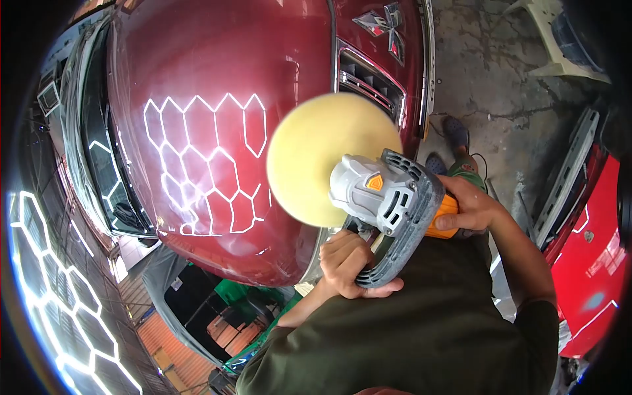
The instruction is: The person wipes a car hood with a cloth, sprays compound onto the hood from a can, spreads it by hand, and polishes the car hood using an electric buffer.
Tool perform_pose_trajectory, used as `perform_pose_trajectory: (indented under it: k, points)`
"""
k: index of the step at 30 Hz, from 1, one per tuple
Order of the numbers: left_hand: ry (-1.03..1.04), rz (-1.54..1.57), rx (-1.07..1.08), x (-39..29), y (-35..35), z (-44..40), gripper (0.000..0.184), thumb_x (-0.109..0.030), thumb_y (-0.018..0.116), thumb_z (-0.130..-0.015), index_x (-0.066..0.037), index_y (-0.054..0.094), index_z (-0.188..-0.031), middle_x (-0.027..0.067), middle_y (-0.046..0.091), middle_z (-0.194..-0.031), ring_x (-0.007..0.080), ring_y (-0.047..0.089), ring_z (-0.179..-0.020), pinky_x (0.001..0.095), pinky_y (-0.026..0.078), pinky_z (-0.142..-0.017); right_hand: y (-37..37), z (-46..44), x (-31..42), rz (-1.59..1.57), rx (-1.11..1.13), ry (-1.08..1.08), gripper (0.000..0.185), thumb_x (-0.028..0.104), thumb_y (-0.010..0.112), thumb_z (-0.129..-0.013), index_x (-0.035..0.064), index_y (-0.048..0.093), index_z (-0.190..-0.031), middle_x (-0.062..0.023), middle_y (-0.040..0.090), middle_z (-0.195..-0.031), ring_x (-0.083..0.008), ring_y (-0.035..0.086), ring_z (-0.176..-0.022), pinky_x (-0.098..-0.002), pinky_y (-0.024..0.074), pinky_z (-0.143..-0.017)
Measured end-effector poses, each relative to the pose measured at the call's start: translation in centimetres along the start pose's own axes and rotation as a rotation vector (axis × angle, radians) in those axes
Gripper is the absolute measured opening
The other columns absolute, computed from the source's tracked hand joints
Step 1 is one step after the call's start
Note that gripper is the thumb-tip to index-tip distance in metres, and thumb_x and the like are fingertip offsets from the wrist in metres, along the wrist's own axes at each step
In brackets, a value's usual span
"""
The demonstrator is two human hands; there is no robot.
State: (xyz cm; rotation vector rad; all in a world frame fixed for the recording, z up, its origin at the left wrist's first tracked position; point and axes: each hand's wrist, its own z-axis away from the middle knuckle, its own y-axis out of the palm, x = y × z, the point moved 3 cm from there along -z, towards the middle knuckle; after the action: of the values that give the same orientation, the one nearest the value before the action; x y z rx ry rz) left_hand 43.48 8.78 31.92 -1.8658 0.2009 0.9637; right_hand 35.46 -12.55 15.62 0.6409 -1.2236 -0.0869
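A grey and orange power polisher (366,189) is held in front of my body. Its round yellow pad (322,158) faces the dark red car hood (230,59) and overlaps the hood's front edge and part of the grille. Whether the pad touches the paint I cannot tell. My left hand (347,262) is wrapped round the lower end of the black loop handle (411,227). Around the orange body (442,217) at the rear, my right hand (471,204) is closed, its thumb lying on top. The pad hides part of the hood.
Hexagonal ceiling lights (62,296) reflect on the hood. A three-diamond badge (385,29) and a grille (368,79) mark the car's front. Cracked concrete floor (480,66) lies to the right, with a bright red panel (589,263) and a pale plastic stand (546,39) beyond.
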Motion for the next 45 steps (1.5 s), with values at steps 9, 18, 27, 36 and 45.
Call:
perform_pose_trajectory:
  k: [9, 18, 27, 36, 45]
  points:
    - [-0.012, 0.005, -0.002, -0.5, 0.1, 2.1, 0.062, -0.054, 0.091, -0.076, -0.007, 0.051, -0.065, 0.004, 0.049, -0.056, 0.022, 0.049, -0.045, 0.0326, 0.036, -0.048, 1.1, 0.4, -0.4, 0.01, 0.037, 0.026, 0.096, 0.05, 0.083, -0.08, -0.0068, 0.049, -0.149, -0.022, 0.068, -0.132, -0.0314, 0.066, -0.123, -0.0404, 0.0476, -0.108]
    - [-0.058, 0.001, -0.022, -1.8, 0.4, 6.5, 0.065, -0.059, 0.088, -0.077, -0.008, 0.049, -0.064, 0.0038, 0.048, -0.056, 0.0218, 0.048, -0.045, 0.033, 0.035, -0.049, 3.9, 1.4, -2.6, 0.095, 0.068, 0.036, 0.095, 0.051, 0.083, -0.08, -0.0058, 0.05, -0.149, -0.0222, 0.068, -0.132, -0.0338, 0.066, -0.122, -0.0415, 0.0486, -0.107]
    - [-0.148, -0.013, -0.039, -3.7, -0.1, 12.0, 0.07, -0.063, 0.082, -0.081, -0.001, 0.054, -0.069, 0.0089, 0.052, -0.06, 0.025, 0.053, -0.048, 0.0353, 0.039, -0.051, 7.7, 2.0, -4.9, 0.107, 0.094, 0.02, 0.093, 0.049, 0.084, -0.08, -0.004, 0.051, -0.148, -0.0227, 0.069, -0.131, -0.035, 0.068, -0.121, -0.0418, 0.0494, -0.106]
    - [-0.137, -0.012, -0.098, -4.3, 0.1, 18.0, 0.064, -0.06, 0.087, -0.078, -0.008, 0.052, -0.066, 0.0042, 0.052, -0.058, 0.0221, 0.054, -0.049, 0.0329, 0.037, -0.052, 11.3, 2.3, -7.4, 0.19, 0.123, -0.05, 0.09, 0.049, 0.084, -0.08, -0.0029, 0.052, -0.147, -0.0226, 0.07, -0.128, -0.037, 0.069, -0.118, -0.0426, 0.0511, -0.103]
    - [-0.148, -0.003, -0.172, -5.5, 0.5, 23.1, 0.061, -0.056, 0.089, -0.076, -0.01, 0.051, -0.064, 0.0024, 0.051, -0.057, 0.0211, 0.053, -0.048, 0.032, 0.035, -0.051, 14.5, 2.5, -9.4, 0.287, 0.182, -0.046, 0.09, 0.053, 0.083, -0.081, -0.0025, 0.053, -0.145, -0.0226, 0.071, -0.125, -0.0385, 0.07, -0.116, -0.0435, 0.0519, -0.101]
